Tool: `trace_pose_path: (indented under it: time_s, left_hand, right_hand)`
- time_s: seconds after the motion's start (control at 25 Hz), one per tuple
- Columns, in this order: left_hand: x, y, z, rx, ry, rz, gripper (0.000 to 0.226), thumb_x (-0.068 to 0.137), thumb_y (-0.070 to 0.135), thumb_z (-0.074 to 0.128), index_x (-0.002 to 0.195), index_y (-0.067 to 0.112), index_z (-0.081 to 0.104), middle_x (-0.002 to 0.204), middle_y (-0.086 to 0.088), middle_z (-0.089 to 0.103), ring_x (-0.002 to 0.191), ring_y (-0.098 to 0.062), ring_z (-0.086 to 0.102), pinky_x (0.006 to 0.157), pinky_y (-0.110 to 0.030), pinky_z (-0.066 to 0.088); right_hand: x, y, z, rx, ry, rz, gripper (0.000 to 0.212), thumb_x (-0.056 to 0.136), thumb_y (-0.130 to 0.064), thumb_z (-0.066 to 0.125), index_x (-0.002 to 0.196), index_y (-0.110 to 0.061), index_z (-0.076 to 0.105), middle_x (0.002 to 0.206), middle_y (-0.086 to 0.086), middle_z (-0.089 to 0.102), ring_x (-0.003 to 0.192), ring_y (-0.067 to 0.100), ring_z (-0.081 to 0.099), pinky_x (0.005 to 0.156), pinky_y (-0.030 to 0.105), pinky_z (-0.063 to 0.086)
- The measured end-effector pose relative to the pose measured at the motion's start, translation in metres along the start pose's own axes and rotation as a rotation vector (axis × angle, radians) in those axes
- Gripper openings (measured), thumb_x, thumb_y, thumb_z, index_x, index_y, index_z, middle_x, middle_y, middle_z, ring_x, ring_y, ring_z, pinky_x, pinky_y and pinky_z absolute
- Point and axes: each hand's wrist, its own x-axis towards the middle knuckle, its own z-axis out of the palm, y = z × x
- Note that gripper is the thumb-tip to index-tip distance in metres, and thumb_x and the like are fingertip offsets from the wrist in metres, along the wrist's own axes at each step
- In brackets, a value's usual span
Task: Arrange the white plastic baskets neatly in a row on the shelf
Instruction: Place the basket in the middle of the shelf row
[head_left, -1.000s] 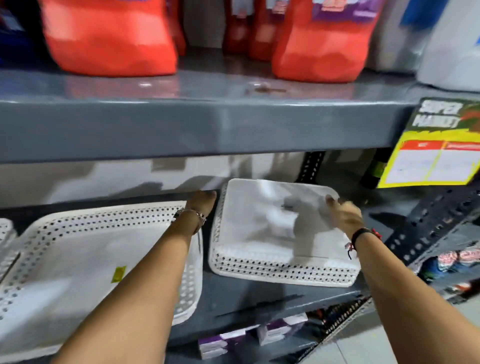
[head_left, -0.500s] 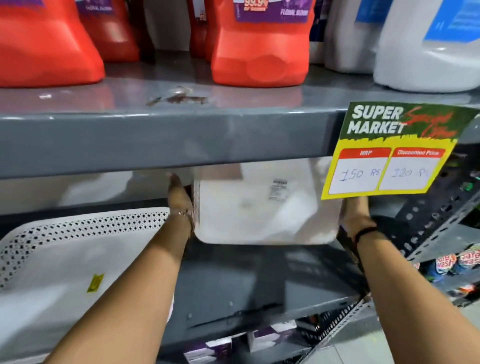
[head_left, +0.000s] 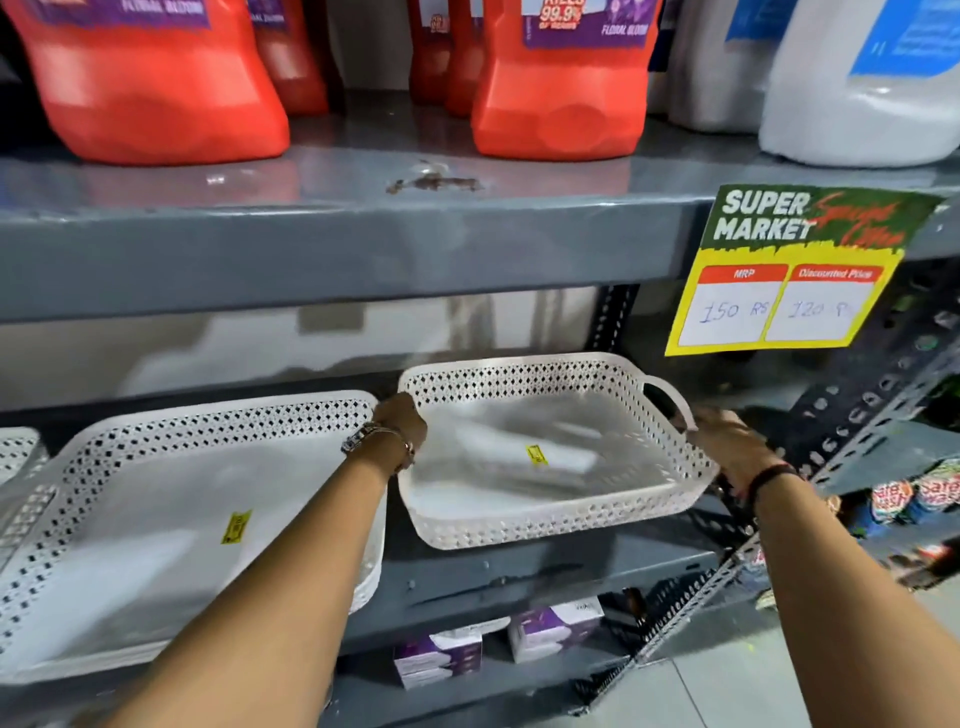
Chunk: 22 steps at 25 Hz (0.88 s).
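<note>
A small white plastic basket (head_left: 550, 514) with perforated walls sits open side up on the grey shelf (head_left: 545, 571), a yellow sticker inside it. My left hand (head_left: 401, 422) grips its left rim and my right hand (head_left: 727, 441) holds its right handle. To the left lies a larger white basket (head_left: 156, 545), partly covered by my left forearm. The edge of a third white basket (head_left: 15, 452) shows at the far left.
The upper shelf (head_left: 363, 249) hangs low over the baskets and carries red jugs (head_left: 561, 93) and white jugs (head_left: 862, 93). A yellow price sign (head_left: 779, 291) hangs at the right. Perforated metal uprights (head_left: 857, 415) stand right of the basket. Purple boxes (head_left: 498, 644) sit below.
The small basket was upside down, then tipped up on its back edge with its bottom facing me; now it rests open side up on the shelf, both hands still on it.
</note>
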Motion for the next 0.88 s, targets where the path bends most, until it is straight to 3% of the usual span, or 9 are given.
trace_pose_path:
  time_s: [0.12,0.28,0.36,0.44,0.52,0.68,0.76,0.88]
  left_hand:
    - [0.001,-0.003,0.005,0.161,-0.034,-0.004,0.037,0.093,0.0,0.042,0.129,-0.006,0.049,0.135,-0.022,0.053,0.125,-0.034,0.051,0.102,-0.035,0.042]
    - [0.0,-0.005,0.006,0.378,-0.053,0.069,0.032,0.088,0.0,0.049,0.118,-0.005,0.059,0.125,-0.021,0.062,0.115,-0.033,0.06,0.094,-0.036,0.049]
    - [-0.001,-0.001,0.0,0.435,-0.01,0.102,0.031,0.086,-0.003,0.051,0.116,-0.005,0.06,0.122,-0.022,0.064,0.112,-0.033,0.062,0.091,-0.038,0.051]
    - [-0.005,0.002,-0.011,0.454,0.068,0.143,0.033,0.088,-0.004,0.047,0.119,-0.003,0.058,0.126,-0.021,0.061,0.116,-0.035,0.059,0.093,-0.04,0.051]
    - [-0.008,-0.004,-0.024,0.447,0.174,0.196,0.033,0.091,0.003,0.045,0.122,0.001,0.055,0.128,-0.021,0.059,0.118,-0.036,0.058,0.094,-0.042,0.05]
    - [-0.015,-0.075,-0.06,0.378,0.385,0.14,0.037,0.092,0.011,0.042,0.129,0.009,0.047,0.13,-0.017,0.056,0.119,-0.035,0.053,0.093,-0.042,0.048]
    - [-0.021,-0.131,-0.081,0.415,0.454,0.046,0.047,0.092,0.013,0.041,0.139,0.01,0.036,0.141,-0.015,0.045,0.128,-0.034,0.043,0.102,-0.042,0.04]
    - [-0.03,-0.218,-0.11,0.437,0.501,-0.088,0.057,0.093,0.017,0.032,0.147,0.006,0.02,0.153,-0.019,0.025,0.137,-0.037,0.029,0.114,-0.046,0.024]
  right_hand:
    - [0.006,0.012,0.006,-0.233,0.032,0.018,0.02,0.087,-0.011,0.054,0.102,-0.003,0.063,0.104,0.023,0.066,0.099,0.034,0.062,0.083,0.04,0.049]
    - [-0.004,0.01,0.008,-0.357,0.043,0.083,0.029,0.092,-0.01,0.046,0.116,0.004,0.051,0.106,0.023,0.056,0.11,0.039,0.054,0.08,0.037,0.041]
    - [-0.01,0.001,0.01,-0.446,0.056,0.116,0.033,0.091,-0.007,0.045,0.121,0.004,0.045,0.122,0.027,0.053,0.116,0.04,0.051,0.086,0.039,0.042]
    - [-0.019,-0.019,0.025,-0.581,0.119,0.059,0.039,0.088,-0.005,0.047,0.125,0.005,0.041,0.132,0.028,0.046,0.123,0.04,0.045,0.101,0.041,0.039]
    - [-0.033,-0.05,0.061,-0.59,0.151,-0.122,0.043,0.09,-0.01,0.045,0.129,0.005,0.037,0.139,0.026,0.042,0.128,0.038,0.041,0.107,0.041,0.033]
    - [-0.09,-0.114,0.175,-0.347,-0.156,-0.505,0.057,0.096,-0.034,0.035,0.143,-0.002,0.025,0.152,0.016,0.029,0.139,0.027,0.03,0.114,0.03,0.023]
    - [-0.114,-0.129,0.22,-0.314,-0.257,-0.535,0.064,0.095,-0.041,0.034,0.145,-0.005,0.019,0.155,0.012,0.025,0.141,0.025,0.026,0.115,0.032,0.022]
    - [-0.128,-0.134,0.26,-0.413,-0.205,-0.512,0.067,0.095,-0.038,0.035,0.146,-0.002,0.011,0.156,0.015,0.019,0.142,0.028,0.023,0.115,0.038,0.025]
